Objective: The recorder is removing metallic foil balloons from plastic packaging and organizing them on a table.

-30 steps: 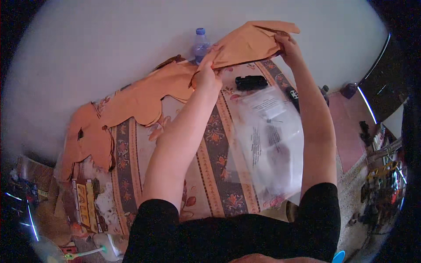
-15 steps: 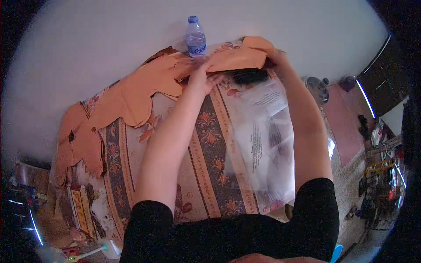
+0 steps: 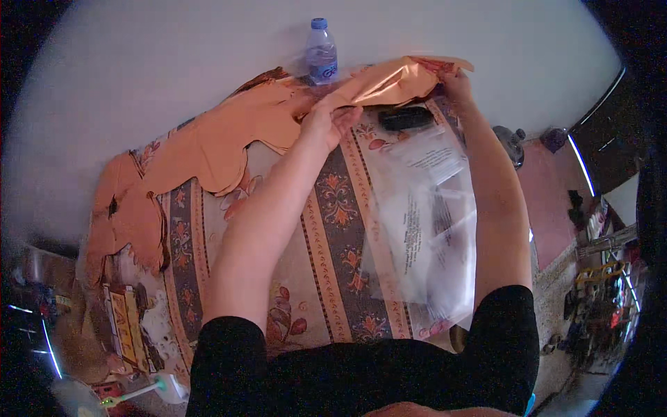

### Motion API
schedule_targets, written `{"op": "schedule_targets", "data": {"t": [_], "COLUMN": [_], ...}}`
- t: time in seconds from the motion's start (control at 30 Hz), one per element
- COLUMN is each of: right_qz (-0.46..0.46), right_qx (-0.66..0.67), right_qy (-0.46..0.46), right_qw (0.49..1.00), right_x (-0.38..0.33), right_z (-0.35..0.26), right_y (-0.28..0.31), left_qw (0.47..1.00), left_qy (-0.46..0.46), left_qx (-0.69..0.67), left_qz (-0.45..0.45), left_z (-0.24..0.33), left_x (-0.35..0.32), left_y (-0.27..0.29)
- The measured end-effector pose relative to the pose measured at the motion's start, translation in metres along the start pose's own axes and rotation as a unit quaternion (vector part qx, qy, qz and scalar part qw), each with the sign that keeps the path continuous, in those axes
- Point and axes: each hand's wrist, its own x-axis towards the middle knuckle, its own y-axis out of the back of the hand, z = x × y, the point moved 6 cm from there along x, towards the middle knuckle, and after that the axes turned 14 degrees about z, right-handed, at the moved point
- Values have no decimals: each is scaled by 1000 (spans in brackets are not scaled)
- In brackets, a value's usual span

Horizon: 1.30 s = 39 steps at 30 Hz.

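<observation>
patterned tablecloth point(image 3: 333, 208), orange foil sheet point(image 3: 229, 132) pinched between both hands' fingers point(image 3: 340, 115)

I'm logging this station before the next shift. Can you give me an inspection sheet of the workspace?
Surface: table under a floral striped cloth.
Job's things: shiny orange foil piece, spread leftward along the far edge; its right end is lifted.
Clutter: clear plastic bag, black object, water bottle, boxes at lower left.
Grippers: left hand and right hand both pinch the foil.
Cables: nothing seen.
Surroundings: pale wall, cluttered floor at right.
</observation>
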Motion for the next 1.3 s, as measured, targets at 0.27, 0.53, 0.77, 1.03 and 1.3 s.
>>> {"op": "schedule_targets", "data": {"t": [0.27,0.53,0.77,1.03,1.3], "right_qz": [-21,-165,-33,-285,-290], "right_qx": [-144,-132,-452,-514,-675], "right_qy": [-104,-39,219,474,458], "right_qw": [984,977,864,656,500], "right_x": [49,49,10,-136,-149], "right_z": [71,52,-17,-35,-26], "right_y": [43,67,58,-27,-45], "left_qw": [994,986,960,836,802], "left_qy": [35,140,142,-43,-248], "left_qx": [3,87,238,532,541], "left_qz": [106,1,-47,-132,55], "left_z": [-13,-7,30,64,95], "left_x": [-1,-39,-143,-265,-319], "left_y": [5,-11,-11,44,110]}}
